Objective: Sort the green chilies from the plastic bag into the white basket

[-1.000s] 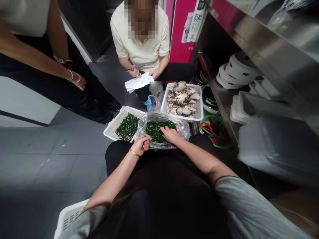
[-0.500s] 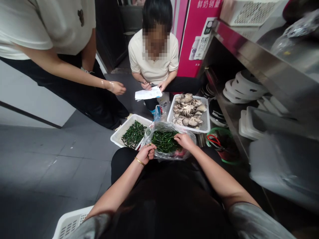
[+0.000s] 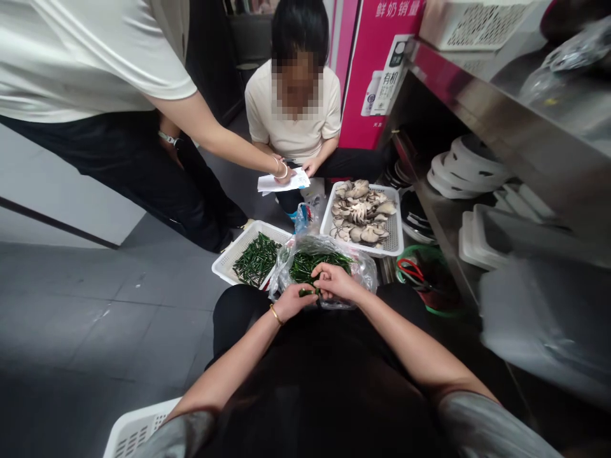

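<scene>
We see grey floor tiles (image 3: 138, 324); a pink panel (image 3: 365, 57) (white-lettered) stands near the far corner of the steel shelf (image 3: 520, 137).

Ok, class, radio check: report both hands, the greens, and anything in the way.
Left hand holding a bit of green; right hand close against it. Green stalks in plastic bag. Co-worker's hand at paper farther off, not blocking.

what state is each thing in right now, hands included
left hand, holding green stems
right hand, curled near left hand, hold unclear
plastic bag, open, more stems inside
green pieces, loose in left basket
mushrooms, heaped in right basket
paper, held by seated person, standing person's hand over it
</scene>
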A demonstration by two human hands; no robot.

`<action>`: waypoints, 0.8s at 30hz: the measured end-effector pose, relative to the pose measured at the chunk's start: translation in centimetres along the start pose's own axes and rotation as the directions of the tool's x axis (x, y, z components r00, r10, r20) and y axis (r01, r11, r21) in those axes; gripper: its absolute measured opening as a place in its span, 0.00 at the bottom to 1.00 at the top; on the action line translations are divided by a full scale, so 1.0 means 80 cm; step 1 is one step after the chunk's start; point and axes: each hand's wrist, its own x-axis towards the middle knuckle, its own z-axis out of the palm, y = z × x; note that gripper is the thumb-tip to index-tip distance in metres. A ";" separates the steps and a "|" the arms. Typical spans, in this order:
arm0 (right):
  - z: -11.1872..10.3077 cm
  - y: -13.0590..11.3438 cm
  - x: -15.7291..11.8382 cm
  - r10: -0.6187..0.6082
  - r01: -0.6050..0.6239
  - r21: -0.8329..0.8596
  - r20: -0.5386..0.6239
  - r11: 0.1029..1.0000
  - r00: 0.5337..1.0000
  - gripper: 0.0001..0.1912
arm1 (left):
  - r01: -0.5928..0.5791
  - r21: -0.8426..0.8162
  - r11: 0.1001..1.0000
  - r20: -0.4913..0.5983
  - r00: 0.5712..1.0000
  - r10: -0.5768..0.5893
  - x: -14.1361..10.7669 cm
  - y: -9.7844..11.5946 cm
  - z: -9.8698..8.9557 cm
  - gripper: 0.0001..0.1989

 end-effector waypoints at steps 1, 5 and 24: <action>0.003 0.003 0.002 0.004 -0.004 0.025 -0.011 1.000 1.000 0.15 | -0.007 0.013 1.000 -0.024 1.000 0.007 0.000 -0.001 0.000 0.12; 0.006 0.020 0.006 0.087 -0.082 0.085 -0.065 0.993 0.994 0.17 | -0.088 0.132 0.987 -0.171 0.979 0.110 0.001 0.002 -0.003 0.08; 0.011 0.001 -0.020 -0.118 -0.010 -0.924 -0.060 0.381 0.991 0.23 | -0.011 0.060 0.998 -0.060 0.998 0.015 0.000 0.002 -0.004 0.07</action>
